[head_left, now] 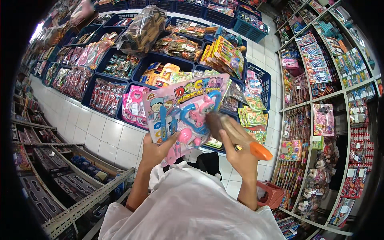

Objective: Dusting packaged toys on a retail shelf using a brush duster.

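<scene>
A pink carded toy doctor set (154, 105) is tilted up in front of me, with pink and blue plastic pieces under its clear cover. My left hand (158, 148) grips its lower left edge, thumb on the front. In my right hand (239, 151) is a brush (261, 151) with an orange handle. Its brown bristle end lies against or just over the right side of the package; motion blurs that end, so contact is hard to judge. The fingers of my right hand wrap round the brush and partly hide it.
Beyond the package, dark blue crates (105, 97) hold packaged toys, with a large clear bag (143, 32) lying on some. Tall shelves (308, 104) of toys rise on the right. A metal rack (86, 196) stands at the lower left, and a reddish plastic stool (269, 194) near my right arm.
</scene>
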